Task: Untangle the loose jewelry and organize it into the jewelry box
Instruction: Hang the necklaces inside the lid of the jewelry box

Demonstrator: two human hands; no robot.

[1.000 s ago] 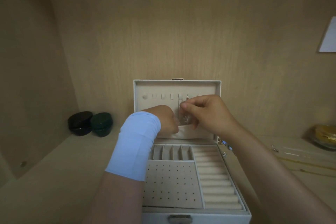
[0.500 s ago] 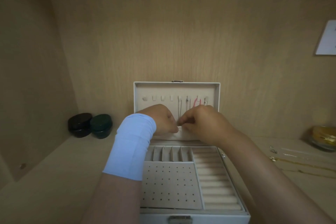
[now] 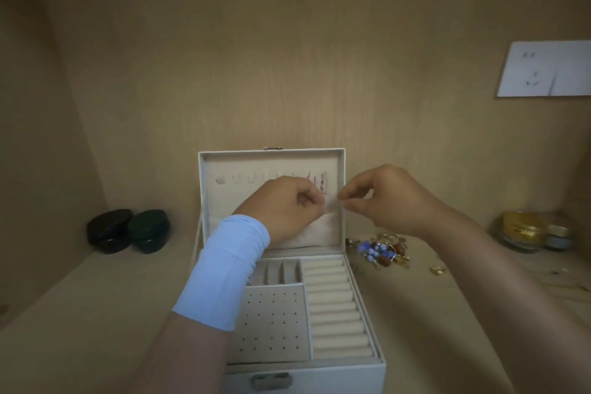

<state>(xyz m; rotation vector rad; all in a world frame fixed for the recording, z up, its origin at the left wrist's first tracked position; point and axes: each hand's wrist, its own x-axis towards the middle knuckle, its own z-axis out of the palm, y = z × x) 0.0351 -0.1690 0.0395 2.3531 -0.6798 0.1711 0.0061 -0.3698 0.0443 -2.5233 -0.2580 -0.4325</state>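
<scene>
The left hand (image 3: 287, 205) and right hand (image 3: 390, 198) meet before the jewelry box's (image 3: 367, 371) raised lid (image 3: 256, 163). Both pinch with curled fingers; what they hold is too blurred to tell. The loose jewelry (image 3: 380, 253) lies below the right fingers, beside the box.

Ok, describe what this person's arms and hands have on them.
The left forearm wears a snug light blue sleeve from wrist to mid-forearm; the left hand itself is bare. The right hand and forearm are bare too, with no sleeve, watch or ring visible.
</scene>
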